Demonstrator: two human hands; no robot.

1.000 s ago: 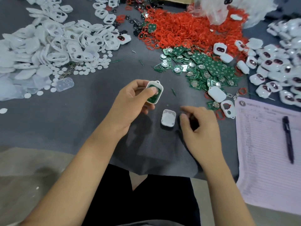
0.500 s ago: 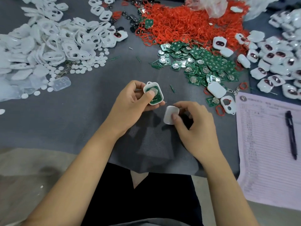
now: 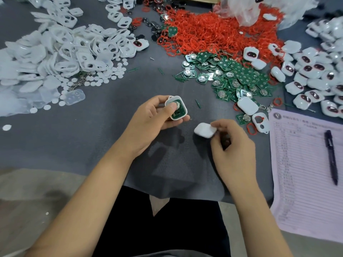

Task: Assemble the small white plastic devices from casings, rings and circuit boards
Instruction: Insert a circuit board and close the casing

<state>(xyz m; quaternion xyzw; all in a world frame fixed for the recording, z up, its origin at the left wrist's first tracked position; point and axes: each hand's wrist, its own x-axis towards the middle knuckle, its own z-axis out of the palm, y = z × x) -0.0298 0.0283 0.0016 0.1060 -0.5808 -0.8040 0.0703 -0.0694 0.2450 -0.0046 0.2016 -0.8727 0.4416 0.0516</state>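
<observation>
Both forearms are bare to the bottom edge of the frame, with no sleeves, watch or rings showing. The left hand (image 3: 148, 120) and right hand (image 3: 233, 147) are ungloved. Black clothing (image 3: 167, 225) covers the lap at bottom centre.

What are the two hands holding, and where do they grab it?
Left hand grips the white casing with green circuit board, thumb on top. Right hand pinches the plain white plastic cover by its right edge.

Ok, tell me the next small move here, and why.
Probably bring the white cover pinched in the right hand over onto the open casing gripped by the left hand: its green circuit board already sits inside, uncovered.
</observation>
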